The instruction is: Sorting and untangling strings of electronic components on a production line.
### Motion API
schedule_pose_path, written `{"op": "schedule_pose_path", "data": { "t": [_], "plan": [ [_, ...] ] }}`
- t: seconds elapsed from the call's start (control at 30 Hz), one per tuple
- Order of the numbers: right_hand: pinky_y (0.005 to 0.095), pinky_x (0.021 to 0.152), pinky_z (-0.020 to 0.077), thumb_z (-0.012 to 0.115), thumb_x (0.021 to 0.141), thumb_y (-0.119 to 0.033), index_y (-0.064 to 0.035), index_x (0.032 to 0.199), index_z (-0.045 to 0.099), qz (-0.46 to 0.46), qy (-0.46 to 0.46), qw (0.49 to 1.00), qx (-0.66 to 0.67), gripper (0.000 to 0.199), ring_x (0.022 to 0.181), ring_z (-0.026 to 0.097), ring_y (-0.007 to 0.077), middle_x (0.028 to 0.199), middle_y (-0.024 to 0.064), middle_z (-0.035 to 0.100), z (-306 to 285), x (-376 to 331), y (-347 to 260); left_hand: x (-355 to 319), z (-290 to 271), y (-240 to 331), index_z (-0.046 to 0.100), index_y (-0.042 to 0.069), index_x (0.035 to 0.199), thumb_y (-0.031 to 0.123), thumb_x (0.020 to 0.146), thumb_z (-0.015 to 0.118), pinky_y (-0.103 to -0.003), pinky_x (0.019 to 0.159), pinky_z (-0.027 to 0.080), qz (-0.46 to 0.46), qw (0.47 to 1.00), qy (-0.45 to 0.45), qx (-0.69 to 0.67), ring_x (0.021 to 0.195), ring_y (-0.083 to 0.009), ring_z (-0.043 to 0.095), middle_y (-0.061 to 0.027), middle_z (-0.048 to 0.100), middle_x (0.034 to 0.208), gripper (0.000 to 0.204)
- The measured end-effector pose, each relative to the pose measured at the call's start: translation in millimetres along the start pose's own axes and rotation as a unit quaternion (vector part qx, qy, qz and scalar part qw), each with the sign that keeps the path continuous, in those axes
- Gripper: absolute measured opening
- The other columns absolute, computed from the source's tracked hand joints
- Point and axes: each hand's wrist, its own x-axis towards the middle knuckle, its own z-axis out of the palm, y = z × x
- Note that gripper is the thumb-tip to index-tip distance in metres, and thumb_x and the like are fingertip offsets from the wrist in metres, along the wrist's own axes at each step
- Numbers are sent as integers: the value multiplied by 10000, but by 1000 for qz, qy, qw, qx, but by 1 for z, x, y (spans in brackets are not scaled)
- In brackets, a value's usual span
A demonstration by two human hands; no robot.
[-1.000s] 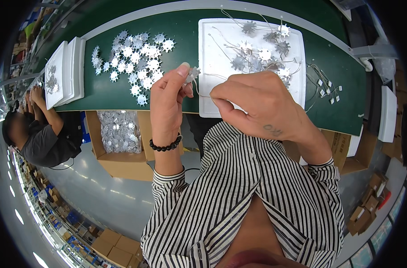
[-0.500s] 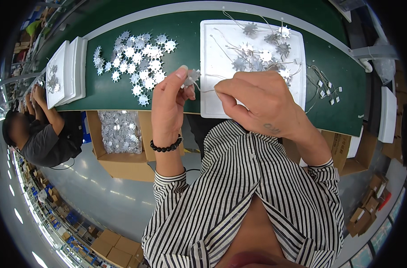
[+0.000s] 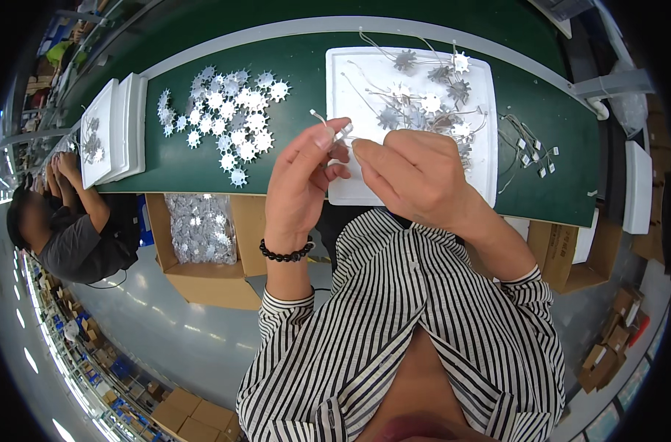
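My left hand [image 3: 303, 173] is closed, pinching a small silver toothed metal plate [image 3: 343, 132] between thumb and fingers, seen nearly edge-on. A thin wire with a small white connector [image 3: 313, 113] sticks out beyond the thumb. Close against it, my right hand [image 3: 416, 173] is closed in a pinch at the plate's near side; what lies between its fingertips is too small to make out. Both hands hover over the left part of a white foam tray [image 3: 343, 180]. Several wired toothed plates [image 3: 430, 103] lie in that tray.
Loose toothed plates [image 3: 236, 110] are spread on the green table [image 3: 298, 81]. Wires with white connectors [image 3: 525, 151] lie right of the tray. Stacked foam trays [image 3: 133, 125] stand at left. Below is a cardboard box [image 3: 210, 287] of bagged plates. A co-worker [image 3: 85, 239] sits at far left.
My left hand has moved right and turned the plate from face-on to edge-on. The right hand has come closer to it, and the wire's connector end now shows beyond the left thumb.
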Motion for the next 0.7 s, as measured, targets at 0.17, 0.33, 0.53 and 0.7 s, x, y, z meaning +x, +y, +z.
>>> {"op": "schedule_pose_path", "data": {
  "t": [0.17,0.33,0.53,0.7],
  "plan": [
    [254,515,404,725,785,42,1,947,709,81,2,996,42,168,562,506,143,737,26,608,12,-26,7,5,0,-16,744,-46,1080,151,976,650,-253,772,456,115,974,28,192,916,-143,551,-111,639,1049,242],
    [271,641,486,723,812,23,-9,1037,696,218,72,961,156,229,695,591,165,817,47,661,12,-24,0,-5,20,-14,755,-46,1044,88,950,671,-260,799,433,193,920,5,341,957,-151,523,-114,626,1053,184],
    [313,806,529,763,808,-40,-25,1122,678,305,-29,875,376,326,870,637,186,977,65,702,-4,-34,12,-5,42,-6,757,-58,1012,33,915,699,-252,777,414,174,941,-63,283,895,-145,514,-91,620,984,145],
    [325,805,525,802,782,-94,-31,1105,688,297,20,870,393,348,870,633,204,1057,79,698,-21,-36,11,-6,63,-7,761,-48,1026,52,931,684,-234,752,404,168,920,-31,354,820,-140,521,-81,646,923,159]
  ]
}}
